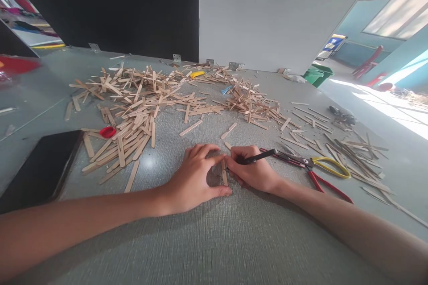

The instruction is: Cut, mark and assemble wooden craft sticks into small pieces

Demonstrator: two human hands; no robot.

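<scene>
In the head view, my left hand [197,173] rests on the grey table, thumb and forefinger spread along a popsicle stick [224,173]. The forefinger touches its far part and the thumb lies at its near end, steadying it. My right hand [252,169] is closed around a black pen [262,155], low over the same stick. The pen's tip is hidden behind my fingers. Just beyond my hands lie a loose stick [228,130] and another popsicle stick [191,127].
A large pile of popsicle sticks [133,138] spreads across the table's back. Red-handled pliers [329,187] and a yellow-handled tool [334,167] lie right of my hand. A dark phone [40,169] and red cap [107,132] are at left. Upright panels [267,13] stand behind.
</scene>
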